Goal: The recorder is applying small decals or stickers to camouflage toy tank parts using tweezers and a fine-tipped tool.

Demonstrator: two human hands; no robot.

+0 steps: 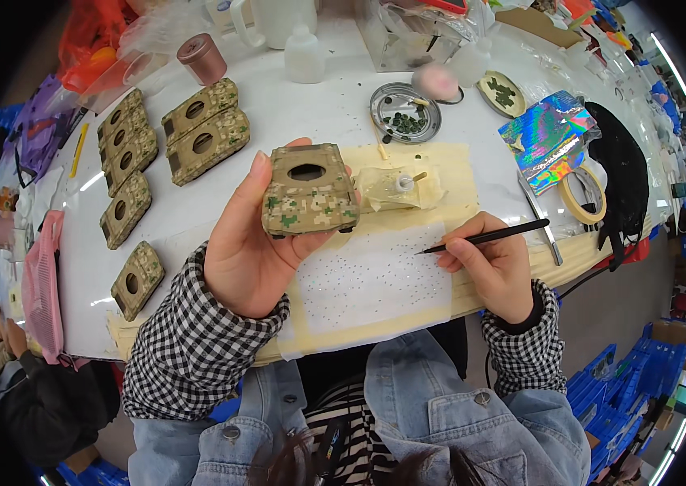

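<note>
A model tank hull [311, 212] in pixel camouflage, with an oval hole in its top, rests tilted in my left hand [244, 257], thumb along its left side and fingers beneath. My right hand [490, 271] pinches a slim black tool [507, 232] with a fine pointed tip, like a brush or tweezers; I cannot tell which. Its tip hangs over a white sheet [343, 320] scattered with many tiny dark specks. Behind the sheet, a small bottle neck [404, 183] sticks up from a cream-taped holder [432, 193].
Several matching hulls [207, 144] stand at the left. Farther back are a metal dish [372, 112] of small green parts, a cream dish [487, 99] and a white squeeze bottle [304, 57]. At right lie steel tweezers [543, 215], a tape roll [594, 202] and an iridescent pouch [549, 138].
</note>
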